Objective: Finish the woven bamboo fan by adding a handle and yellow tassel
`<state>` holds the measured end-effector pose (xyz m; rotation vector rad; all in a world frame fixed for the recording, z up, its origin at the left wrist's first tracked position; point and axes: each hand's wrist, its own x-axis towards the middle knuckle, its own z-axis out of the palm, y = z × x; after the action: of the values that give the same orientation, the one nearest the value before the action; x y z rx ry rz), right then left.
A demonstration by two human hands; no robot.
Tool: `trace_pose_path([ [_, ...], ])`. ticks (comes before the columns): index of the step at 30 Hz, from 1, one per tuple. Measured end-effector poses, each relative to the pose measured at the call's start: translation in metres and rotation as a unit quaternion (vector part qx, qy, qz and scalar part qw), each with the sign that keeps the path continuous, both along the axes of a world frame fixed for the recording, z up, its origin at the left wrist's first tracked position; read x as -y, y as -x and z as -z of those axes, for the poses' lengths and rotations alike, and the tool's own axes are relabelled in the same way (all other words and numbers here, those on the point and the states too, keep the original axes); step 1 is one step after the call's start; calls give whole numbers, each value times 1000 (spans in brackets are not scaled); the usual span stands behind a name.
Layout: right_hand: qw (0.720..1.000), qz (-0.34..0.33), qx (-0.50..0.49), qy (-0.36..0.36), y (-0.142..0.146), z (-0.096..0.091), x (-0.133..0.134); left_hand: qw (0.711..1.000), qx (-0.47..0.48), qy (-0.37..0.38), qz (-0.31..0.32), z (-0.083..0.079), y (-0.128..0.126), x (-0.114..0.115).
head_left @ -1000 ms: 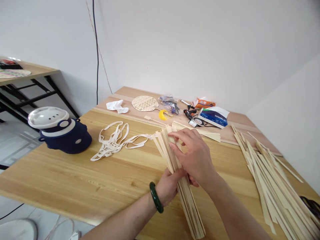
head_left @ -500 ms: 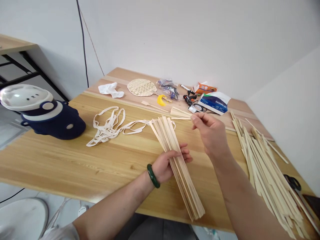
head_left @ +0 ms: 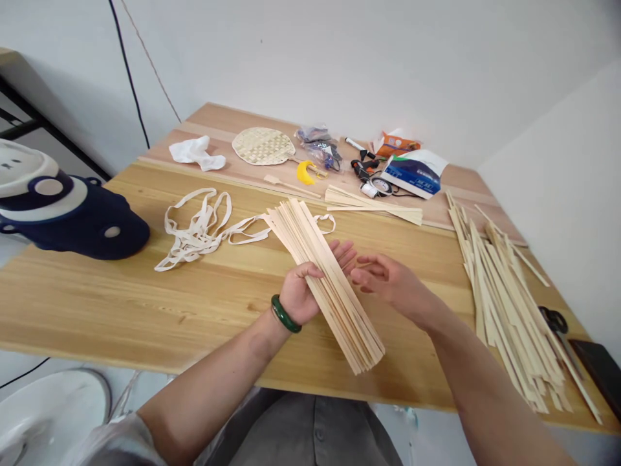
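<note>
Cupped around a bundle of bamboo strips (head_left: 325, 291), the left hand (head_left: 303, 291) cradles it mid-table near the front edge; the right hand (head_left: 392, 281) hangs open just beside it. A lidded navy pot (head_left: 72, 223) sits at the table's (head_left: 145, 310) left edge, its inside hidden.

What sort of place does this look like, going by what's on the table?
Probably a small handicraft workroom, likely for bamboo weaving. A bundle of pale bamboo strips rests in the left hand, a loose heap of pale bamboo strips lies nearby, and a round woven bamboo hand fan sits farther along the table.
</note>
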<state>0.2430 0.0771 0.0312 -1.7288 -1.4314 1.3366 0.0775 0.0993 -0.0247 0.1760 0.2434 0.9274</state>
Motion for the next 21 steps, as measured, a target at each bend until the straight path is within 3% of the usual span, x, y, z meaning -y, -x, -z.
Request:
trace_pose_path([
  [4,995,-73,28,61,12,3,19,1000,-2,-11,-15,1,4,-3],
  [9,991,-127,37,31,6,3,17,999,8,-33,-16,-1,7,-4],
  [21,987,-8,-86,133,-4,10,16,999,-2,-30,-20,1,7,-6],
])
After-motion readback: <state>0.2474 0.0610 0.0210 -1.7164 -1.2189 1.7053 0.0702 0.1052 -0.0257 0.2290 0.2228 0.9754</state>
